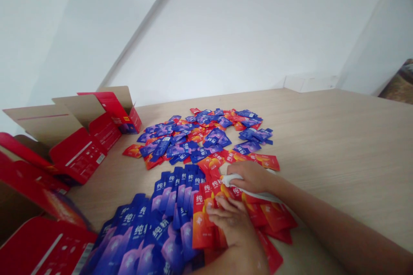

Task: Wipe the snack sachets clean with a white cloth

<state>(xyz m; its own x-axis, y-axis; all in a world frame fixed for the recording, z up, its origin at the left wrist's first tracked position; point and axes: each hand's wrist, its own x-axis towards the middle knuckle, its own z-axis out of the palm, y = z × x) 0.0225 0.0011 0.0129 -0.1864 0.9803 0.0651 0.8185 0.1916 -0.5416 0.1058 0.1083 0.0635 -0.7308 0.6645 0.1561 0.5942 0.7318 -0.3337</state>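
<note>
A fanned row of blue-purple sachets and orange-red sachets lies near me on the wooden table. My left hand rests flat on the orange-red sachets, fingers spread toward the blue ones. My right hand sits just beyond, fingers curled over a white sachet or wrapper that pokes out at its fingertips. Farther back, a loose pile of mixed blue and orange sachets is scattered across the table.
Opened red-and-cardboard cartons stand at the left, with more red flaps at the near left corner. White walls rise behind the table. A dark object shows at the far right edge.
</note>
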